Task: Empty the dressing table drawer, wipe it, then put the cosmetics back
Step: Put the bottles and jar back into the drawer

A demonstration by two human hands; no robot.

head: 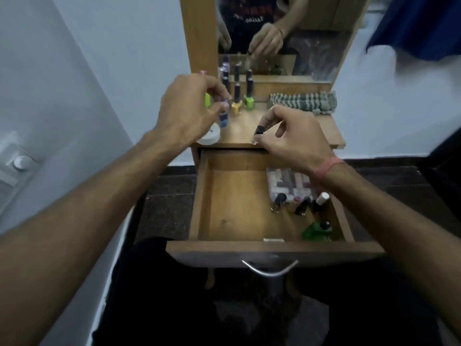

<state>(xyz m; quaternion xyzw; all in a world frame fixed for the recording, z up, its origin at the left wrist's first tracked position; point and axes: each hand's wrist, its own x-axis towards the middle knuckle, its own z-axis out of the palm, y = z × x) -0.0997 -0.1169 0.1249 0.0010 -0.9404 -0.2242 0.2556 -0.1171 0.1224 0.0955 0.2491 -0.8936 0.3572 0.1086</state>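
The wooden drawer [224, 208] is pulled open; its left part is bare wood. A clear palette box [287, 182], several small bottles [301, 203] and a green bottle [316, 229] lie at its right side. My left hand [189, 108] is over the dressing table top [244, 126], pinching a small blue bottle [49, 121]. My right hand [291, 136] hovers at the top's front edge, holding a small black-capped bottle [259, 131]. Yellow [236, 106] and green [248, 101] nail polish bottles stand at the back.
A folded striped cloth [301, 102] lies at the back right of the top. A white round jar [209, 137] sits at the front left corner. The mirror [274, 33] stands behind. A metal handle [269, 268] sticks out from the drawer front, above my lap.
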